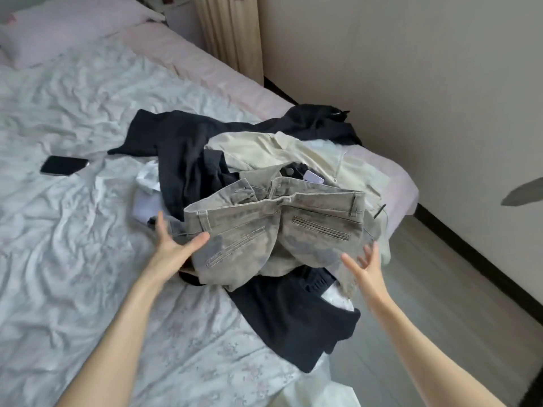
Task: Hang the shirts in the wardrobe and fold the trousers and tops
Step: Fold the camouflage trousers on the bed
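Note:
A heap of clothes lies on the bed's near right corner. On top sit washed grey-beige trousers (273, 230), waistband up and back pockets facing me. Under them are a cream shirt (317, 154), a black garment (179, 142) spreading to the left, another dark piece (293, 318) hanging toward the bed's edge, and a white top (147, 189) peeking out at the left. My left hand (173, 245) is open at the trousers' left hip, its thumb touching the cloth. My right hand (367, 268) is open just beside the trousers' right hip, fingers spread.
A black phone (64, 165) lies on the crumpled pale floral sheet (73, 259) to the left. Pink pillows (58, 33) are at the bed's head. A wall and a curtain (232, 33) run along the right, with wood floor (440, 304) between wall and bed.

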{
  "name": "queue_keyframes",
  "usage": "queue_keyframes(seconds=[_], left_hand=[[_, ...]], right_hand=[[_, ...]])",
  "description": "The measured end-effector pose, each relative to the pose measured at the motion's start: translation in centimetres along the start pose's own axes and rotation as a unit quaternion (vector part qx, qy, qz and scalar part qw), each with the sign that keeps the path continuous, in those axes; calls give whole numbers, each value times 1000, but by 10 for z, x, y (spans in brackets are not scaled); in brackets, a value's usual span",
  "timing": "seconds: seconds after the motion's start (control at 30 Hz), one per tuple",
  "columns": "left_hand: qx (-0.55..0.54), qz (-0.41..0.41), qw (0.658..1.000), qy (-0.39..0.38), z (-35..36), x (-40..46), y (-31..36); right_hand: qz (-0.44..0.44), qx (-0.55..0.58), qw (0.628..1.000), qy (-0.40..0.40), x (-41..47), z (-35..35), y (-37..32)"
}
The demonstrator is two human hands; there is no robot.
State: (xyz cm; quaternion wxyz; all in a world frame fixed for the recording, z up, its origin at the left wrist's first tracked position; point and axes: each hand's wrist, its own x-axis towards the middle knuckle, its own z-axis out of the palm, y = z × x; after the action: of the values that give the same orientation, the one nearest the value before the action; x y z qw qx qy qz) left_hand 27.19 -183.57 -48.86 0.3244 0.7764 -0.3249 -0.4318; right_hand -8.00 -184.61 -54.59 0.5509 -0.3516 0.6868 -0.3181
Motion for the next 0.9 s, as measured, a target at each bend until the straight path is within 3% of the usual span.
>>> queue_keyframes(seconds=[0.1,0.23,0.33,0.5,0.7,0.8,0.9], left_hand=[[71,23,994,-76,28,21,25],[30,-15,999,23,61,43,42],[79,-18,995,53,63,48,46],[50,-6,998,31,65,11,62],[65,176,982,-37,65,-82,119],[60,263,959,-91,73,-156,133],[72,325,933,-139,96,-228,145]], right_hand=[[-23,-30,999,13,40,15,-34],[27,20,999,39,95,27,-62],[50,19,998,18,99,33,-73],[-35,-5,997,73,49,23,-84],[-174,52,967,178,-50,-33,-121],[-249,22,944,215,-128,-65,-117],[-269,-21,932,244,-195,-118,-93]])
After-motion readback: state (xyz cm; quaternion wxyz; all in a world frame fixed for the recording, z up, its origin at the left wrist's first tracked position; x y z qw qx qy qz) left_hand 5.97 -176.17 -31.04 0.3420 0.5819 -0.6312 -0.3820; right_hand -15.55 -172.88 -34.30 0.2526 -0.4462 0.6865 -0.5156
